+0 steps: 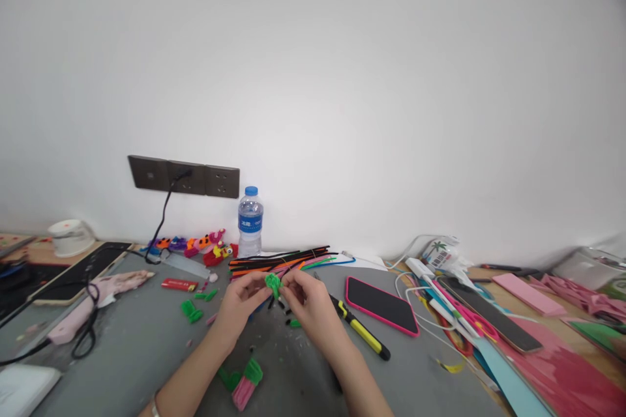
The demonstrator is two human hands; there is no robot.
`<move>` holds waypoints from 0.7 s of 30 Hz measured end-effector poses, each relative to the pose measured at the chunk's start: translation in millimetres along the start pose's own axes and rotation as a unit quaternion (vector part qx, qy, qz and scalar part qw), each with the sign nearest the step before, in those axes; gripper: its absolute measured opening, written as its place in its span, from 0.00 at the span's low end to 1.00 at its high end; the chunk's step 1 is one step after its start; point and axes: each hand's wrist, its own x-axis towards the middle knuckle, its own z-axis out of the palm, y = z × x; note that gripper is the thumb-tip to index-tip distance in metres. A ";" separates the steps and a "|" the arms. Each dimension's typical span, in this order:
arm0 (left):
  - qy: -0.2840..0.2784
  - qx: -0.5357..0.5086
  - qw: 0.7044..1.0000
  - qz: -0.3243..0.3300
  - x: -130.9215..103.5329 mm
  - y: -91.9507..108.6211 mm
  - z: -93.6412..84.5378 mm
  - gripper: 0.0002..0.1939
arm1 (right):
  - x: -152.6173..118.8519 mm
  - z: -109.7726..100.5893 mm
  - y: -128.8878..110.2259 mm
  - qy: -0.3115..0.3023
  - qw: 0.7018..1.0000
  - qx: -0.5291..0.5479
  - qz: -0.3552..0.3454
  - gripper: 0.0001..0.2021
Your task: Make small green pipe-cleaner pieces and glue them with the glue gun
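Observation:
Between the fingertips of both hands is a small green fuzzy piece [273, 285] that looks like bent pipe cleaner. My left hand [242, 296] pinches it from the left, and my right hand [306, 296] pinches it from the right. Just behind them lies a bundle of coloured pipe cleaners [274, 263], mostly black, orange and pink. Nearer to me, below the hands, rests a pink and green fuzzy piece [247, 386]. Other green bits [191, 311] are scattered to the left of my left hand.
A water bottle [250, 225] stands by the wall. To the right lie a yellow-black utility knife [364, 332], a pink-cased phone [381, 305] and pink scissors [469, 316]. On the left are a red lighter [179, 284], a pink glue gun [73, 322] with its cable, and colourful fuzzy figures [198, 244].

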 end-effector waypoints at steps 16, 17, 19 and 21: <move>0.010 -0.022 1.000 -0.006 -1.3 4.1 0.6 0.14 | 3.2 -3.7 -3.0 0.029 1.000 0.006 0.010 0.04; 0.007 -0.024 1.000 -0.007 -1.4 3.9 0.3 0.13 | 3.4 -4.3 -3.3 0.032 0.999 0.011 0.015 0.04; 0.002 -0.029 1.000 -0.007 -1.4 2.8 -0.1 0.13 | 3.5 -4.8 -2.9 0.035 0.999 0.020 0.020 0.04; -0.002 -0.041 0.999 -0.009 -1.5 1.5 0.0 0.13 | 3.3 -4.4 -1.7 0.035 0.999 0.031 0.024 0.04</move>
